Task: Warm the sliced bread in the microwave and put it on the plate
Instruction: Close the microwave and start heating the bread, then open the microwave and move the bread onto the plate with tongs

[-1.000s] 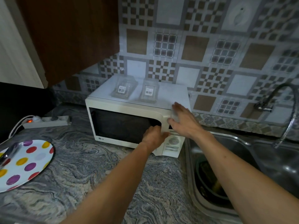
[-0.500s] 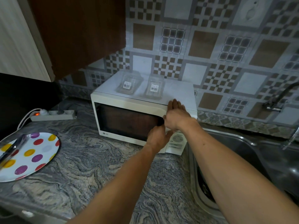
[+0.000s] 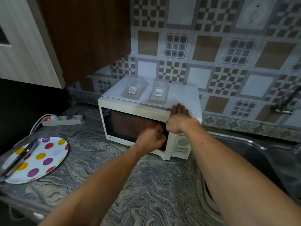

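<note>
Left hand (image 3: 150, 138) curled on microwave (image 3: 135, 110) door's right edge; right hand (image 3: 178, 119) flat on its top front corner. Two clear containers (image 3: 145, 90) on top. Dotted plate (image 3: 42, 159) well left of microwave.

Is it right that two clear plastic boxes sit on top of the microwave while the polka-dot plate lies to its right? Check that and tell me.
One thing is wrong: the polka-dot plate lies to the left of the microwave, on the marbled countertop, not to its right; the sink is on the right. The head view shows this. The two clear plastic boxes do sit on top of the microwave.
</note>
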